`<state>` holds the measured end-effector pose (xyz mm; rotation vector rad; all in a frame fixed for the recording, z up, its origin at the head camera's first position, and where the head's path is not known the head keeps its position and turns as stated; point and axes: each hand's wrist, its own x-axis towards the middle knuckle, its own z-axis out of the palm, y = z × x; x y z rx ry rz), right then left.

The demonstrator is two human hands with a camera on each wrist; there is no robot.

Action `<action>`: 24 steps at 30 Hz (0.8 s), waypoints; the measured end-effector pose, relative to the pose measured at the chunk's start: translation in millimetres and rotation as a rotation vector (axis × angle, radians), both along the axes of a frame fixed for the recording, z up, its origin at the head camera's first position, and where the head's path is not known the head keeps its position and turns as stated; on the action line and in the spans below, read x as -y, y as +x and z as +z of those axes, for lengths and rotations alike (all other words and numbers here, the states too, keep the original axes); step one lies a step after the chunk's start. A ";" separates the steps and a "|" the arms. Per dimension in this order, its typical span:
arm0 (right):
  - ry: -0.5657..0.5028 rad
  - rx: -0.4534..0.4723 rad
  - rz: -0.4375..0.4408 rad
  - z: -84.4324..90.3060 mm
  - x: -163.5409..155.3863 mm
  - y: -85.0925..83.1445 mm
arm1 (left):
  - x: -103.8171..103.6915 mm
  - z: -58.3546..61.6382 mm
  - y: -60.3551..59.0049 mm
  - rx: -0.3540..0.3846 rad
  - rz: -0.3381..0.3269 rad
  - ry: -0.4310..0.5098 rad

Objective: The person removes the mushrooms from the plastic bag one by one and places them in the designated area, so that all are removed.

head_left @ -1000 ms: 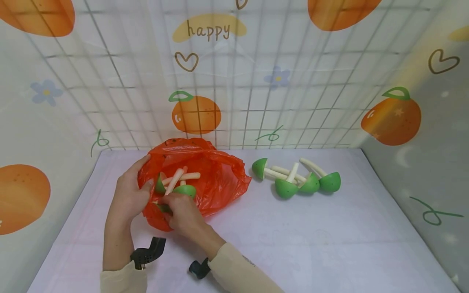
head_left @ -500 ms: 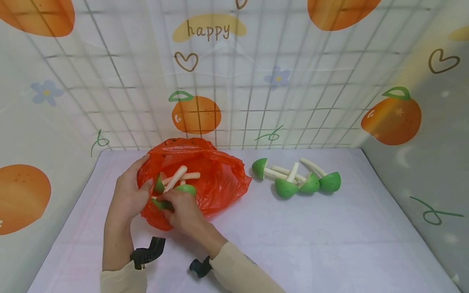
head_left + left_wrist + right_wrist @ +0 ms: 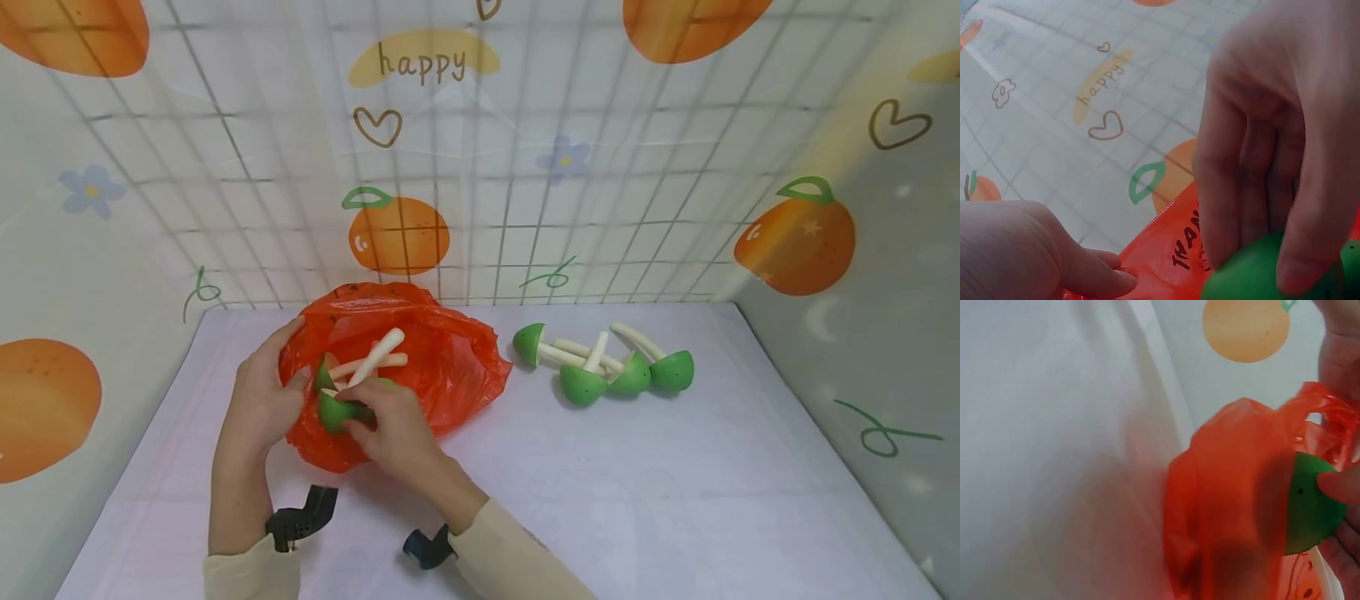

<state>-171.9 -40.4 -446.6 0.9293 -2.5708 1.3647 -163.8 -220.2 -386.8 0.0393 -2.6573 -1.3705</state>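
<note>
A red plastic bag [image 3: 442,367] lies open on the pale table [image 3: 600,483], with green-capped toy mushrooms inside. My left hand [image 3: 294,382] pinches the bag's near left rim [image 3: 1166,256]. My right hand [image 3: 362,413] grips one toy mushroom [image 3: 335,411] by its green cap at the bag's mouth. Its cream stem [image 3: 382,347] slants up and to the right. In the right wrist view the green cap [image 3: 1311,506] shows past the red bag [image 3: 1229,487], with a fingertip [image 3: 1340,485] on it. The left wrist view shows fingers [image 3: 1300,250] curled over the cap [image 3: 1250,278].
Several more green mushrooms [image 3: 603,367] lie in a loose pile on the table to the right of the bag. Walls of patterned sheet with oranges [image 3: 397,235] close in the back and both sides. Black wrist mounts [image 3: 303,517] sit on both forearms.
My right hand has lifted the mushroom a little out of the bag's front, and its stem now points higher. The left hand stays on the rim.
</note>
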 end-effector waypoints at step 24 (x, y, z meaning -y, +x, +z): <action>-0.107 -0.157 -0.055 31.7 -47.9 13.9 | -2.6 2.0 0.2 0.075 0.018 0.022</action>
